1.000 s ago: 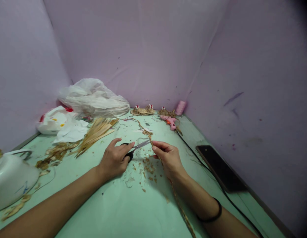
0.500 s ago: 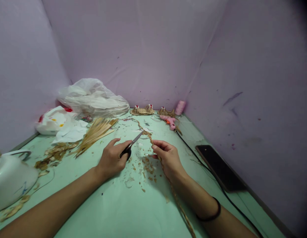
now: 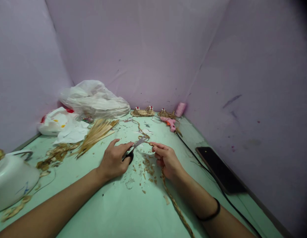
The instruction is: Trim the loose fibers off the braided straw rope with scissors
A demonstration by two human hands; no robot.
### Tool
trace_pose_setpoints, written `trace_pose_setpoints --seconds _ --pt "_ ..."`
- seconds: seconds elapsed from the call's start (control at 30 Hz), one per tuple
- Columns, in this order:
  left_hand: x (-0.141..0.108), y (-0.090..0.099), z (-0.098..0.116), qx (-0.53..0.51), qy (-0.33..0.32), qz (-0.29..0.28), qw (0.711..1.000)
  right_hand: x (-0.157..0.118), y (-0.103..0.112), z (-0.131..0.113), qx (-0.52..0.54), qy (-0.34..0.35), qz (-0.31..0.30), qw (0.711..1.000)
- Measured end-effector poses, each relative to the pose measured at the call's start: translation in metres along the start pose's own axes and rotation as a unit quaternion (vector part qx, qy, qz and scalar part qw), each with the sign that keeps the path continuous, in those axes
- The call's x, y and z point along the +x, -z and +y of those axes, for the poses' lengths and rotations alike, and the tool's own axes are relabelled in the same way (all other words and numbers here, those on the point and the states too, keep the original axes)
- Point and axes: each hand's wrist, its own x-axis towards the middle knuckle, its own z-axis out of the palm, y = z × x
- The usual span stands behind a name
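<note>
Left hand (image 3: 112, 161) holding scissors (image 3: 139, 142), points at braided cord (image 3: 173, 201); right hand (image 3: 169, 161) pinching cord near blades, presumably for steadiness.

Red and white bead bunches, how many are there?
3. The left bunch and middle bunch are on the straw-coloured piece; the right bunch is on the brown piece by the glue gun. Some may be hidden.

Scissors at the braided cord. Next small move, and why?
I'd probably have the left hand ease the scissors slightly away from the right hand before any cut: the blades sit at the braided cord, close to the fingertips pinching it.
</note>
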Motion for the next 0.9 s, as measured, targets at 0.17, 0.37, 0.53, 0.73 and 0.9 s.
trace_pose_setpoints --seconds 0.17,0.37,0.53,0.73,0.9 --pt "0.002 0.003 0.004 0.017 -0.013 -0.073 0.997 -0.001 -0.002 0.003 0.006 -0.023 -0.032 0.999" --pt "0.001 0.002 0.005 0.027 -0.030 -0.093 0.995 -0.007 -0.008 0.007 -0.034 -0.003 -0.065 0.997" --pt "0.000 0.003 0.005 0.027 -0.033 -0.092 0.995 -0.011 -0.010 0.006 -0.106 0.018 -0.065 0.992" --pt "0.001 0.004 0.006 0.023 -0.053 -0.095 0.994 -0.009 -0.008 0.006 -0.177 0.043 -0.067 0.981" --pt "-0.001 0.003 0.003 0.011 -0.078 -0.073 0.994 -0.009 -0.007 0.007 -0.193 0.046 -0.081 0.977"
